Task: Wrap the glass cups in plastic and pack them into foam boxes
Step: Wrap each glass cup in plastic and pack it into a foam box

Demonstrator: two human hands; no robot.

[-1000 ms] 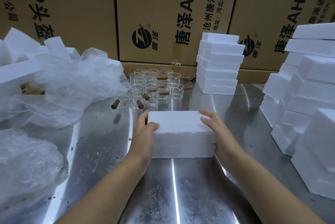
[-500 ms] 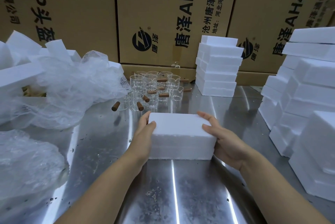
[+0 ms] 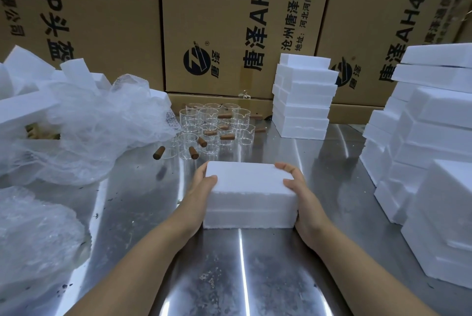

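On the near worktop (image 3: 127, 213), the left hand (image 3: 201, 193) and right hand (image 3: 304, 195) grip the box (image 3: 249, 188) by its ends. It looks light, stiff but crumbly: squeeze gently.

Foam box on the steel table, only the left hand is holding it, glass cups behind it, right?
No: the head view shows both hands holding the foam box, left hand at its left end, right hand at its right. The glass cups are behind it.
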